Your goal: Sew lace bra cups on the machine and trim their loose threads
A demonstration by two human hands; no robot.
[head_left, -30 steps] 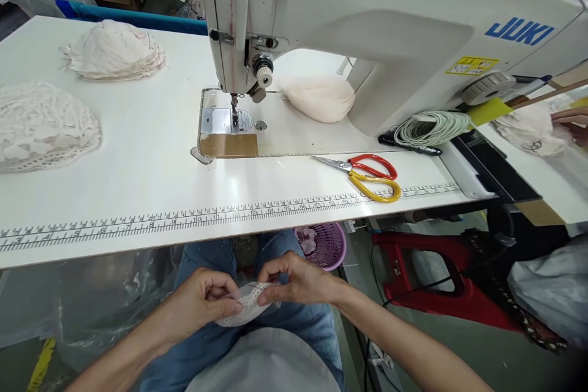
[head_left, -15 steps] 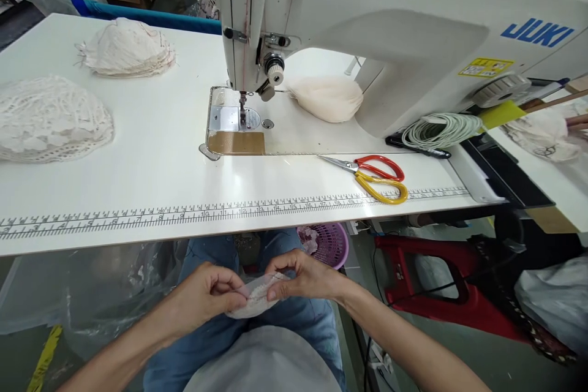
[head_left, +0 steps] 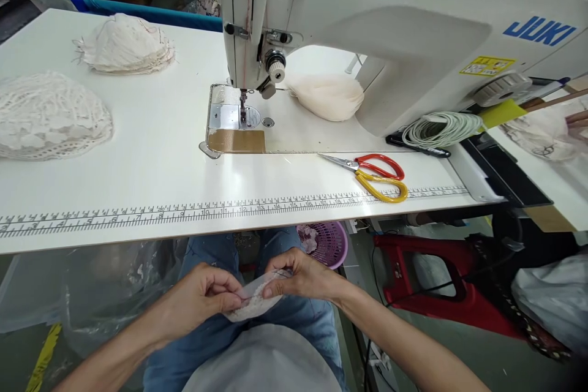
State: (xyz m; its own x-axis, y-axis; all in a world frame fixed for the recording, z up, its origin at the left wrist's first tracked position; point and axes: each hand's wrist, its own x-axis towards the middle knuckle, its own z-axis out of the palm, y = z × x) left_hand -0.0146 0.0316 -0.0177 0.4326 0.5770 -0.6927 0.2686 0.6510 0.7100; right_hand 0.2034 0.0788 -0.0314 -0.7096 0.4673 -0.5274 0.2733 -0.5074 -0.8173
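Observation:
Over my lap, below the table edge, my left hand (head_left: 215,291) and my right hand (head_left: 291,275) pinch a small white lace fabric piece (head_left: 254,301) between them. The left thumb and fingers grip its left end. My right thumb lies on top of its right end, with the fingers behind. A sheer layer shows along the upper edge of the piece. Above on the table stands a white sewing machine (head_left: 390,24), its presser foot (head_left: 243,110) over the needle plate, with no fabric under it.
Red-and-yellow scissors (head_left: 379,177) lie near the table's front edge by a printed ruler (head_left: 206,211). Lace pieces (head_left: 50,116) and a white fabric stack (head_left: 126,46) sit at left. Cream sheer pieces (head_left: 328,98) rest under the machine arm. Below are a purple basket (head_left: 333,245) and red stool (head_left: 395,269).
Both hands have shifted very slightly left with the lace piece, which is tilted a little more, its right end higher. Both keep hold of it.

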